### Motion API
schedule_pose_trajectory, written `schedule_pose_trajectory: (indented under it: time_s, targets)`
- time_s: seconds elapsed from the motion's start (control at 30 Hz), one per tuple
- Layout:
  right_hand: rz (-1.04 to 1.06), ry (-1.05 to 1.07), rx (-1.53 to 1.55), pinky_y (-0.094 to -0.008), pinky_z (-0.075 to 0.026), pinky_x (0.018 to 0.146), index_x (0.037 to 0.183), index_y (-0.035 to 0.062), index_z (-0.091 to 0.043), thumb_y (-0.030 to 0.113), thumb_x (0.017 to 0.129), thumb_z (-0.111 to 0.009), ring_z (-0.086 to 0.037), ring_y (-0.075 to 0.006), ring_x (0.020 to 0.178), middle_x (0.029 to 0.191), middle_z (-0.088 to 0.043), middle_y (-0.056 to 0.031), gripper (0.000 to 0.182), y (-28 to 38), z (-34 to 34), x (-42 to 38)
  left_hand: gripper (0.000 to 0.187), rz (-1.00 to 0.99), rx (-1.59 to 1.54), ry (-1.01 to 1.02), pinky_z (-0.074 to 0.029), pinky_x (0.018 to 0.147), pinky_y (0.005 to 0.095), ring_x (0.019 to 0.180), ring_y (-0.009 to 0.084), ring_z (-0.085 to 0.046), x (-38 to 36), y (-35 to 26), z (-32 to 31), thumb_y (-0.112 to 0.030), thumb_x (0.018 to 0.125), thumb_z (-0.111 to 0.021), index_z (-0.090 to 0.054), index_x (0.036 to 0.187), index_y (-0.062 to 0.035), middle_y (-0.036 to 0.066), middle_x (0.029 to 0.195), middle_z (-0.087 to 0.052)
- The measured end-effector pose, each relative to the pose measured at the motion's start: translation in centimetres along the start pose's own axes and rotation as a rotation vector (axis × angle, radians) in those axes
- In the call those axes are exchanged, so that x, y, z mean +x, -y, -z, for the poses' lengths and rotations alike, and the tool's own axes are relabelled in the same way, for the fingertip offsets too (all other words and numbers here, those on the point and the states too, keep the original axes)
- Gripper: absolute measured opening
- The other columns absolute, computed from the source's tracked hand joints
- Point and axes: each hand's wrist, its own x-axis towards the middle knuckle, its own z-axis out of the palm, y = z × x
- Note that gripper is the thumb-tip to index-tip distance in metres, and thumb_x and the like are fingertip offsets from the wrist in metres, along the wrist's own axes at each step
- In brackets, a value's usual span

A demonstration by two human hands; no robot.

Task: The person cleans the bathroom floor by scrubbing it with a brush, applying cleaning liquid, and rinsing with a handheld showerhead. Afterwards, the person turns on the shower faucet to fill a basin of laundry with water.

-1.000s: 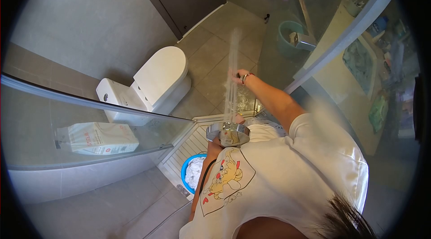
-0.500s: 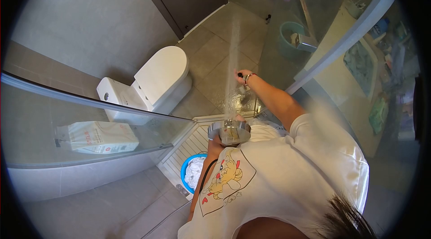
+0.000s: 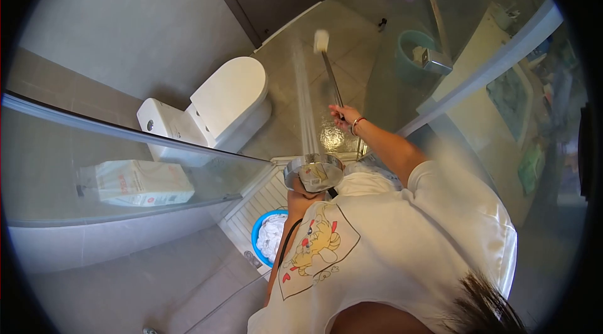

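Observation:
My left hand (image 3: 306, 194) is wrapped round the handle of a round chrome shower head (image 3: 313, 174), low in the middle of the view. Water sprays from it away over the tiled floor. Farther forward and to the right, my right hand (image 3: 344, 117), with bands at the wrist, grips the dark handle of a long brush (image 3: 331, 76). The brush's pale head (image 3: 321, 41) points away, above the wet floor, and is a little blurred. Part of my left hand is hidden behind the shower head.
A white toilet (image 3: 229, 98) stands at the left beyond the glass panel (image 3: 50, 164). A blue basin (image 3: 257, 237) with white cloth sits on the slatted floor. At the right are a glass door with a metal handle (image 3: 438, 61), a teal bucket (image 3: 405, 51) and a counter.
The long brush now extends forward from my right hand; before, its head was not visible. The shower head and its spray have shifted slightly left.

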Motion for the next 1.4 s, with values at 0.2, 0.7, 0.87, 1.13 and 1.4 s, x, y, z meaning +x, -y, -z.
schedule_pose_trajectory:
  time_s: [0.2, 0.7, 0.87, 1.13, 1.4]
  targets:
    - [0.262, 0.078, -0.373, -0.0257, -0.04, 0.06, 0.102, 0.0081, -0.041, 0.009, 0.075, -0.051, -0.049, -0.0083, 0.074, 0.093, -0.054, -0.0018, 0.029, 1.2, -0.3, 2.5, 0.051, 0.102, -0.001, 0.016, -0.043, 0.063, 0.0275, 0.073, 0.0218, -0.055, -0.7, 0.4, 0.6, -0.015, 0.048, -0.07, -0.045, 0.09, -0.0011, 0.012, 0.078, -0.056]
    - [0.466, -0.143, -0.506, -0.0263, -0.042, 0.065, 0.097, 0.0044, -0.043, -0.004, 0.067, -0.055, -0.052, -0.0137, 0.079, 0.087, -0.054, -0.005, 0.034, 7.8, -3.2, 4.5, 0.047, 0.061, -0.088, -0.056, -0.042, 0.062, 0.0265, 0.072, 0.0205, -0.055, -1.6, -0.3, 1.1, -0.013, 0.047, -0.07, -0.047, 0.086, -0.0002, 0.012, 0.078, -0.056]
    - [0.423, -0.152, -0.632, -0.0259, -0.041, 0.063, 0.097, 0.0046, -0.044, 0.004, 0.068, -0.058, -0.05, -0.0125, 0.073, 0.083, -0.053, -0.0038, 0.031, 7.2, -2.6, 4.9, 0.047, 0.047, -0.018, -0.082, -0.043, 0.061, 0.0267, 0.069, 0.0226, -0.056, -2.2, -0.2, 1.2, -0.014, 0.048, -0.07, -0.046, 0.086, 0.0006, 0.013, 0.076, -0.056]
    - [0.145, -0.199, -0.557, -0.0267, -0.036, 0.048, 0.087, 0.006, -0.048, 0.019, 0.073, -0.056, -0.039, -0.0102, 0.054, 0.068, -0.046, -0.0012, 0.021, 4.3, 0.0, 4.7, 0.061, 0.025, 0.115, -0.144, -0.044, 0.06, 0.0297, 0.072, 0.0275, -0.056, -4.2, 1.0, 1.8, -0.022, 0.049, -0.071, -0.039, 0.095, 0.0017, 0.015, 0.077, -0.056]
    - [-0.119, -0.292, -0.358, -0.0257, -0.035, 0.04, 0.069, 0.0068, -0.049, 0.021, 0.077, -0.05, -0.038, -0.0123, 0.044, 0.051, -0.041, -0.0021, 0.016, -0.7, 3.6, 2.5, 0.064, 0.144, 0.063, -0.162, -0.044, 0.06, 0.0289, 0.071, 0.0249, -0.056, -7.4, 0.1, 2.4, -0.022, 0.05, -0.072, -0.036, 0.096, 0.0033, 0.015, 0.078, -0.056]
